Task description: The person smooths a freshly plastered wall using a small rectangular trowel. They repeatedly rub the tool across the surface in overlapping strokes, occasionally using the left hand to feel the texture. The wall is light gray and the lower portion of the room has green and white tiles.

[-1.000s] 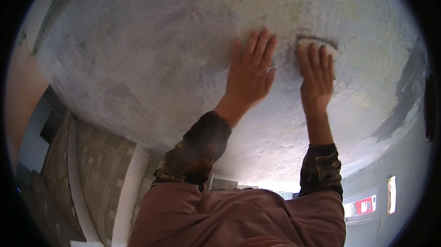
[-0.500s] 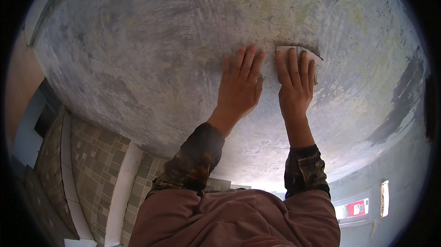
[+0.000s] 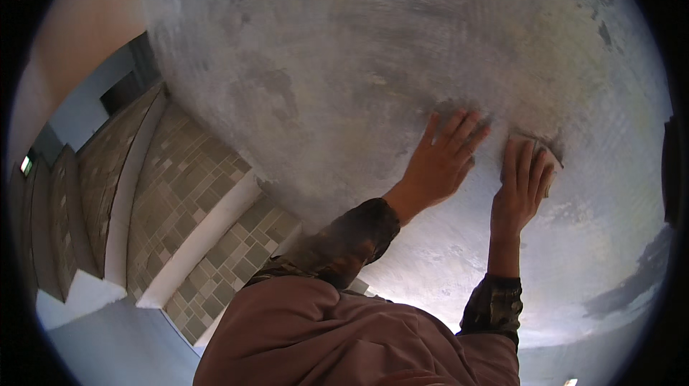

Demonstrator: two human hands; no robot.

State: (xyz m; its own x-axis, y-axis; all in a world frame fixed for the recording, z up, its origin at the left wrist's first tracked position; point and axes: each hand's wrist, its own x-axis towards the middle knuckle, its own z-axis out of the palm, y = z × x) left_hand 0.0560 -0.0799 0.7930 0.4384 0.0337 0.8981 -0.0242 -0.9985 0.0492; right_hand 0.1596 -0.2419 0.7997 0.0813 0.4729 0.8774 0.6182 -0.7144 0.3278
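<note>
Both of my hands are raised against a rough grey plastered surface (image 3: 344, 63) that fills most of the view. My left hand (image 3: 441, 160) lies flat on the plaster with its fingers spread and holds nothing. Just to its right, my right hand (image 3: 522, 188) presses a small pale sanding pad (image 3: 552, 158) against the plaster with straight fingers. Only the pad's upper right edge shows past the fingertips. Dark patterned sleeves cover both forearms.
A wall of grey-brown tiles (image 3: 194, 199) with white ledges (image 3: 204, 246) runs along the left. A darker patch (image 3: 631, 282) marks the plaster at the lower right. My pinkish garment (image 3: 323, 336) fills the bottom middle.
My view has swung, so more of the tiled wall shows at the left. Both hands sit lower and further right in the picture, and the pad has slid along the plaster with my right hand.
</note>
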